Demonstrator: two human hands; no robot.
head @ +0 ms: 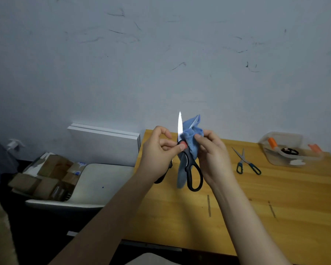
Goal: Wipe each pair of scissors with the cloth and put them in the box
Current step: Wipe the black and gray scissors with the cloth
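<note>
I have the black shears [193, 175] up off the desk [237, 217], tips pointing up and the blades spread. My left grip [159, 155] pinches them at the pivot, thumb on the red spot. My right grip [212, 155] is closed on the blue cloth [194, 131], bunched against what I take to be the second blade; that blade is hidden in the folds.

The bare blade [179, 125] is bright, serrated and pointed. I judge these shears stiff, fairly heavy for their kind, and slick on the steel, so the hold belongs at the pivot or the handle loops, never the edge. The cloth is soft and limp, and one tail hangs by the handle. I would wipe from the pivot towards the tip, with cloth between fingers and teeth.

The teal scissors [245, 161] lie open on the desk, just beside the clear box [270, 158]. They look light and thin, so I would lift them by the loops.
</note>
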